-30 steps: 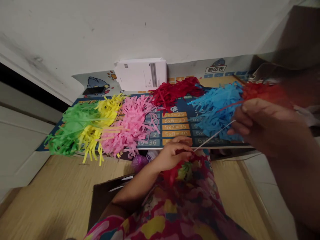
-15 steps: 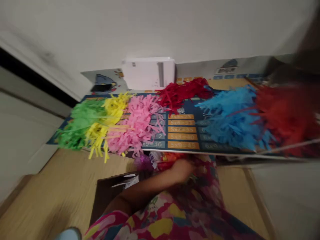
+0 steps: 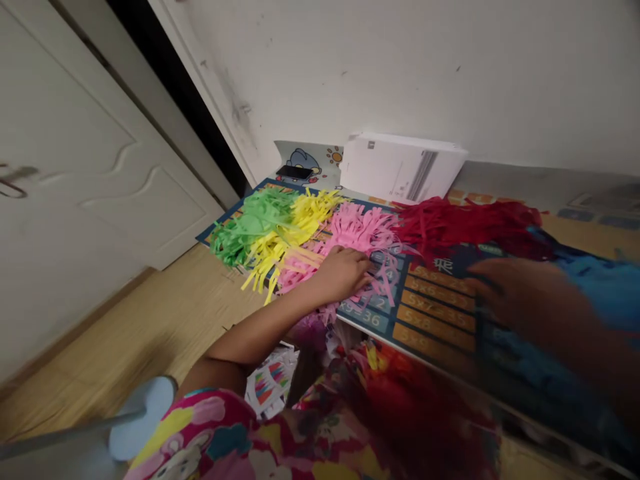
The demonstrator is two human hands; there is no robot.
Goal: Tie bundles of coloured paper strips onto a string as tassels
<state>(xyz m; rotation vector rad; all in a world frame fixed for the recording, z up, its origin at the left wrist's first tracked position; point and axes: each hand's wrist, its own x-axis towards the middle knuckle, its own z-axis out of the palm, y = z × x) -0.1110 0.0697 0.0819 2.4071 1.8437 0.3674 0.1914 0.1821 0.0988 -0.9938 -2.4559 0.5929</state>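
My left hand [image 3: 343, 275] lies palm-down on the pink fringe [image 3: 357, 230], fingers together, clamped on nothing I can see. My right hand [image 3: 520, 293] is blurred over the multiplication chart [image 3: 435, 313] at 3 o'clock, so I cannot tell whether it grips; the blue fringe [image 3: 595, 287] spreads beyond it. The green fringe [image 3: 253, 227] and yellow fringe [image 3: 310, 217] sit at 10 o'clock, the dark red fringe [image 3: 465, 223] at 1 o'clock, apparently bunched by colour to stay unmixed. A blurred red bunch [image 3: 415, 420] lies at 6 o'clock against my front.

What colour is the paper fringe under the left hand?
Pink paper fringe, best seen in the head view.
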